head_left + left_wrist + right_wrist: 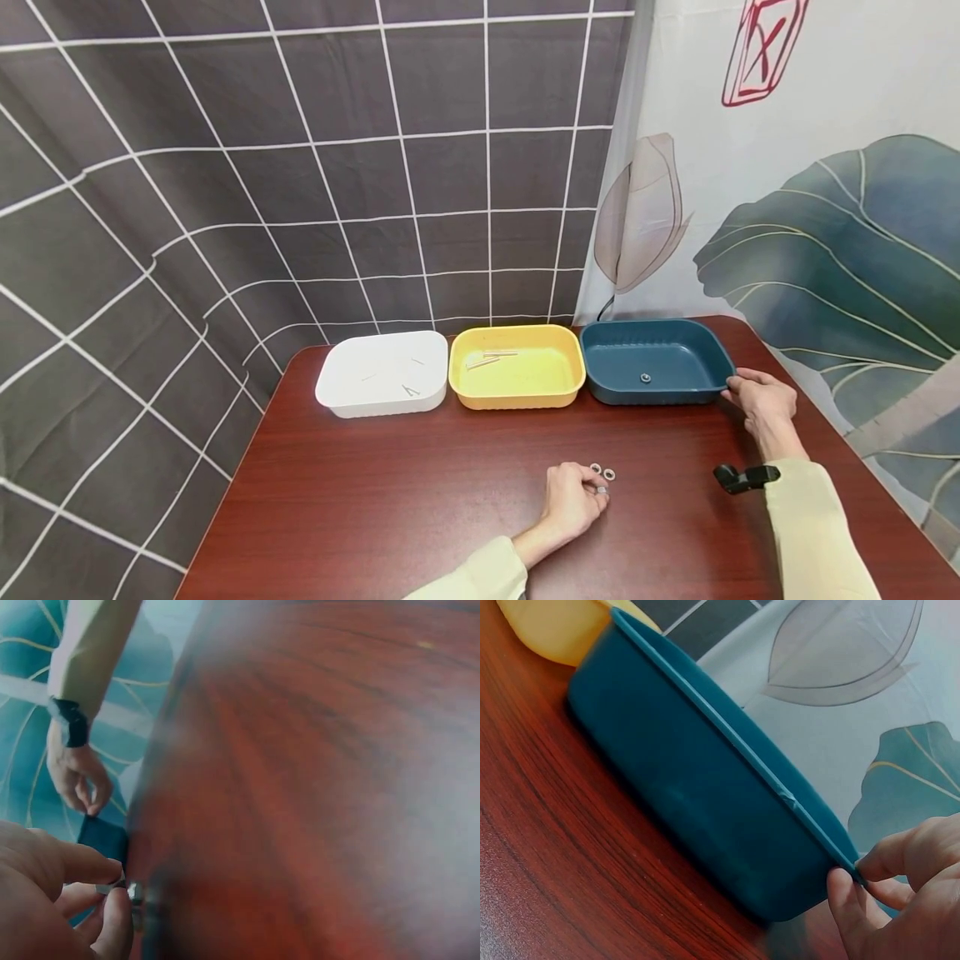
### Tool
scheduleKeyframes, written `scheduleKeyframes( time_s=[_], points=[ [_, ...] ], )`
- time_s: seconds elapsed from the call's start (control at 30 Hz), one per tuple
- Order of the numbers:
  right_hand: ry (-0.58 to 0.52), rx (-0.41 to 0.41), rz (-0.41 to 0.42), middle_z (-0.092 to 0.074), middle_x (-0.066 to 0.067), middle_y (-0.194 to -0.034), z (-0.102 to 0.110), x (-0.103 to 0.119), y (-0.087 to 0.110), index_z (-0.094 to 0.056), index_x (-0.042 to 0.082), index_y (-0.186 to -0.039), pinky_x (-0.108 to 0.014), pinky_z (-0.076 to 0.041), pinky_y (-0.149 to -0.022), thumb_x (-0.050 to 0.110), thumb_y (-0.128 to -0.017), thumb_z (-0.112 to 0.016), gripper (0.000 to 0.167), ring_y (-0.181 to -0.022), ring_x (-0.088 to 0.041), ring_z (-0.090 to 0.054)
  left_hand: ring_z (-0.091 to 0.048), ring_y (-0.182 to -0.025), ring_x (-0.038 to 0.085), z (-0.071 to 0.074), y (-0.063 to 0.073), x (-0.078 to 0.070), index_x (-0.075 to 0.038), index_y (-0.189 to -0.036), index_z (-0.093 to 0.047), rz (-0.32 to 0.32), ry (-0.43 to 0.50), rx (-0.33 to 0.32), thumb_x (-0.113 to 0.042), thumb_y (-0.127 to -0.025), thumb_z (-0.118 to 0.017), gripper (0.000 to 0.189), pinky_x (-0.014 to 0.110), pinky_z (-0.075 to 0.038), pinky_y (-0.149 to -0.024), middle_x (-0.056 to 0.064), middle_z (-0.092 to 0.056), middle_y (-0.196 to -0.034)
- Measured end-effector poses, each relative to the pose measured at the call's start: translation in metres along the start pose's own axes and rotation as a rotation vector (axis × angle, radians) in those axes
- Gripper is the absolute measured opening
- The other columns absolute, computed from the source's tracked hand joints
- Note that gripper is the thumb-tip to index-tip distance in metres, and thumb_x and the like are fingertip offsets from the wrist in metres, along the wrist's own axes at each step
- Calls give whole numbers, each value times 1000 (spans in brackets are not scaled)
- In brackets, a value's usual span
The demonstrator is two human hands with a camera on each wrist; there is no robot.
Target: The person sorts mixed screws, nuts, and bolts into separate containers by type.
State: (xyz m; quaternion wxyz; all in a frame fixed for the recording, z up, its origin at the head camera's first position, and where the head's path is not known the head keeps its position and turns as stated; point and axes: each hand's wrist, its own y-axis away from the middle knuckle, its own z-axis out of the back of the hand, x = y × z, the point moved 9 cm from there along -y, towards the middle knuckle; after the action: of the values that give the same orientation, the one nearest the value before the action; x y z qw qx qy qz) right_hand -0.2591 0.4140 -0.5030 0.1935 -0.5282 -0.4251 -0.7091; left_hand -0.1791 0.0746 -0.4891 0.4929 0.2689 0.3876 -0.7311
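My left hand [573,502] is low over the table and pinches a small metal ring [111,886] between thumb and fingertips; the fingers partly hide it. Just beyond those fingertips, two more small metal rings [609,474] lie on the wood. At the right, my right hand [765,398] grips the rim of a dark blue plastic bin [675,772] at its near right corner, thumb on one side and fingers on the other. Inside that bin lies one small metal ring [645,378].
Left of the blue bin stands a yellow bin [517,400] with a few thin rods [483,362]. Beside it, a white bin [382,407] holds several small thin metal pieces [410,390]. All three line the far edge of the reddish-brown table [375,500], near the curtain [450,167].
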Motion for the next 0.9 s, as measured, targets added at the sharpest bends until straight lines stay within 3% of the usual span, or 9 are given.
scheduleKeyframes(
  time_s=[0.2,0.5,0.67,0.8,0.9],
  points=[
    [-2,-4,-6,-52,0,-95,1,-1,0,-61,10,-123,-16,-58,-64,10,-97,-63,26,-56,-4,-67,-48,-52,-16,8,-18,0,-12,-70,-79,49,9,-5,0,-69,-79,12,4,-43,-52,-11,-66,-59],
    [3,-8,3,-53,0,-95,1,0,1,-62,11,-119,-18,-59,-66,8,-97,-62,22,-56,-5,-67,-53,-52,-10,20,-50,1,-16,-72,-80,205,116,-12,-6,-74,-80,10,11,-47,-58,-13,-65,-58],
    [9,-9,4,-54,2,-90,1,0,1,-63,11,-119,-18,-59,-66,9,-97,-62,23,-57,-6,-68,-57,-59,-6,23,-67,-2,-17,-71,-80,248,140,-28,-9,-74,-84,10,13,-49,-66,-13,-65,-58],
    [-2,-2,2,-54,6,-83,1,0,1,-63,12,-114,-18,-59,-66,8,-96,-63,19,-57,-6,-68,-56,-63,-2,21,-81,-5,-17,-71,-80,261,153,-38,-11,-74,-85,8,16,-48,-65,-13,-65,-58],
    [-1,2,12,-55,3,-86,0,0,1,-62,8,-121,-19,-60,-65,7,-96,-63,25,-56,-6,-68,-56,-65,0,20,-90,-8,-16,-72,-80,269,167,-44,-11,-74,-85,8,18,-48,-62,-13,-65,-60]
  ],
)
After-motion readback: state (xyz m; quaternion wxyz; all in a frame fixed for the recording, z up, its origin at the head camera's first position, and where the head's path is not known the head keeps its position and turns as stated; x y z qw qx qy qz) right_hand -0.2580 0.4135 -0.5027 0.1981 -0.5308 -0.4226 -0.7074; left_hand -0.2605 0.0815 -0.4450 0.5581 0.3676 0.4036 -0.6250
